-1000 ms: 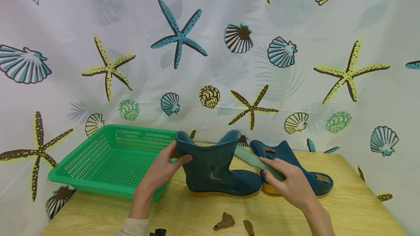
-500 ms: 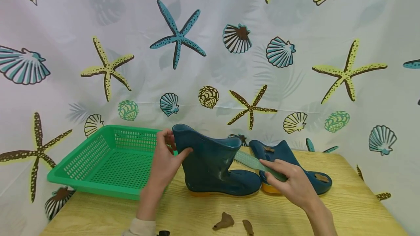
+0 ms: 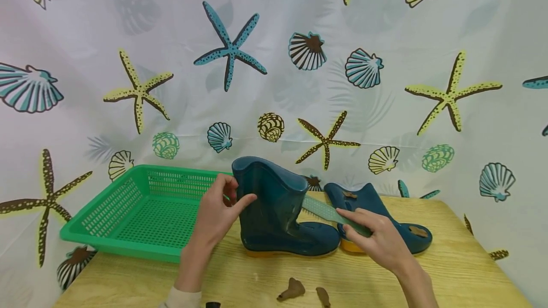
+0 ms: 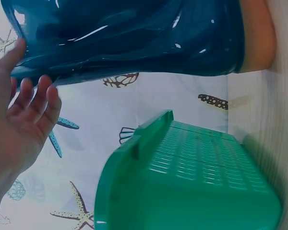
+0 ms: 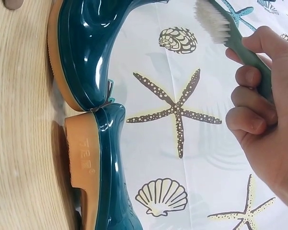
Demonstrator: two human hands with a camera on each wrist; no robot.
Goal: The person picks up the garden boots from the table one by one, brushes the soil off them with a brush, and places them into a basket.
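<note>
From my head view, the near boot (image 3: 269, 217) stands upright on the worktop (image 3: 252, 279), my left hand (image 3: 218, 210) behind its shaft, I'd judge to steady it. My right hand (image 3: 376, 236) grips the brush (image 3: 323, 210), its head partly hidden by the shaft, apparently reaching the far side. In my left wrist view, thumb and fingers straddle the shaft's back edge in what looks like a light hold. In my right wrist view, fingers clamp the handle, bristles facing the boot; contact I can't tell.
</note>
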